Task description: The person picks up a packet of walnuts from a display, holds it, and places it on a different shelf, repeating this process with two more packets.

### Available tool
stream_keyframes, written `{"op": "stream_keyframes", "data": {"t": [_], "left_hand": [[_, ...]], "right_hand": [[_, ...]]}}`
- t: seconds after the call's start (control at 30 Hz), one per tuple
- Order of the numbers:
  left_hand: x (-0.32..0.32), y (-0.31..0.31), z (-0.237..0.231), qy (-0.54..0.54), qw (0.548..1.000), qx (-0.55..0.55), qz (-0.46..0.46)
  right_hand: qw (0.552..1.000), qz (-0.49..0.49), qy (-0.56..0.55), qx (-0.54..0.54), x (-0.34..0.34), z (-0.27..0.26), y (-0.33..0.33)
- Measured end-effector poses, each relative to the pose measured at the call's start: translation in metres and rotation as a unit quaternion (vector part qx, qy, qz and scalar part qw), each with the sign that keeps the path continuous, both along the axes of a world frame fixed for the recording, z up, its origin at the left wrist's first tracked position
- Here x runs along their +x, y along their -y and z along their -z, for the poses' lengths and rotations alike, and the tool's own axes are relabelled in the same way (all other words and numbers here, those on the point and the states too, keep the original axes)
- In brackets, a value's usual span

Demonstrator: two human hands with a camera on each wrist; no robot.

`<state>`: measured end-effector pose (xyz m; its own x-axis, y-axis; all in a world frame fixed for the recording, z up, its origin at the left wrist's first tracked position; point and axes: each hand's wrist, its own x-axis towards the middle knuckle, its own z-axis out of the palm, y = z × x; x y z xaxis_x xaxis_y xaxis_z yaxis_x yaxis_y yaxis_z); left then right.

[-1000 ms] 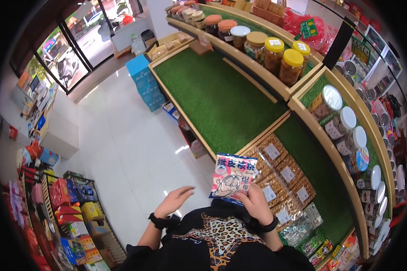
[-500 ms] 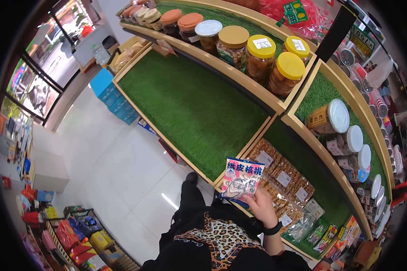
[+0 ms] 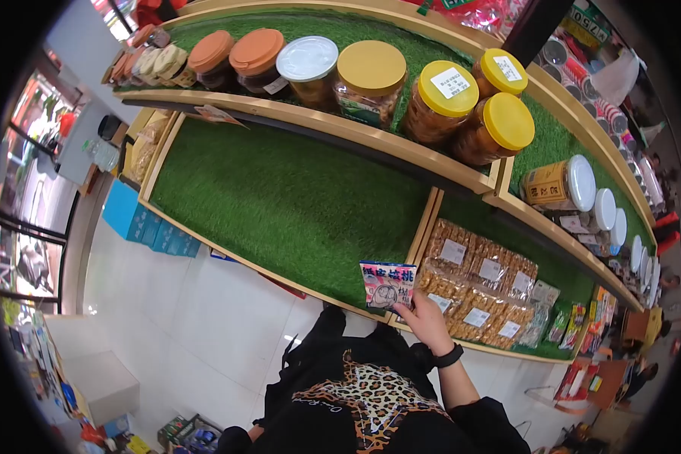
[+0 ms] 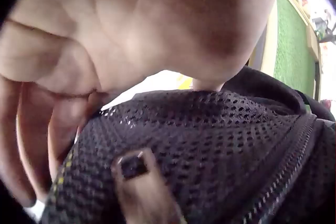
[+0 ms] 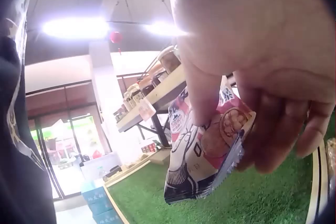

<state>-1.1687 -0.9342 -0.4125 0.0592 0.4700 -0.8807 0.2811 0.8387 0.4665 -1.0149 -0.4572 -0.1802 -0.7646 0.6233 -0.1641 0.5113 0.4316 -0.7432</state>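
My right hand [image 3: 428, 325] pinches the lower edge of a pink, white and blue snack packet [image 3: 387, 284], thumb on its printed front. In the head view the packet overlaps the edge of the green-lined display shelf [image 3: 295, 204]. The right wrist view shows the same packet [image 5: 202, 145] tilted, the fingers behind it over the green lining. Hanging low beside the body, my left hand [image 4: 126, 29] shows its palm and loosely bent fingers, with nothing in its grasp. Black mesh fabric with a zipper [image 4: 210, 140] is close by that palm. From the head view, most of the left hand is hidden.
Clear packs of nut-like snacks [image 3: 477, 318] lie in the right compartment. Yellow-lidded jars [image 3: 440, 98] and several others stand on the raised shelf behind. Wooden dividers [image 3: 424, 227] edge the compartments. Blue boxes [image 3: 132, 216] are stacked on the floor at the left.
The view has turned toward the shelf, and the body stands closer to it. The left hand has dropped down to the side. The right hand keeps the packet, now over the shelf edge.
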Motion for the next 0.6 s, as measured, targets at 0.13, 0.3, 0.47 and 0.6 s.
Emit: {"op": "stream_keyframes", "data": {"t": [0.13,0.3,0.47,0.6], "left_hand": [[-0.040,0.012,-0.005,-0.001,0.997,0.001,0.071],[-0.072,-0.035,0.012,-0.245,0.961,-0.090,-0.090],[-0.103,-0.242,-0.051,-0.103,0.951,0.246,-0.155],[-0.089,-0.373,-0.037,0.031,0.932,0.301,-0.199]], "right_hand": [[0.988,0.067,0.032,-0.132,-0.013,0.028,0.005],[0.954,0.168,-0.050,-0.244,-0.021,0.106,-0.001],[0.907,0.237,-0.067,-0.343,-0.045,0.124,-0.017],[0.892,0.246,-0.016,-0.378,-0.064,0.143,-0.037]]}}
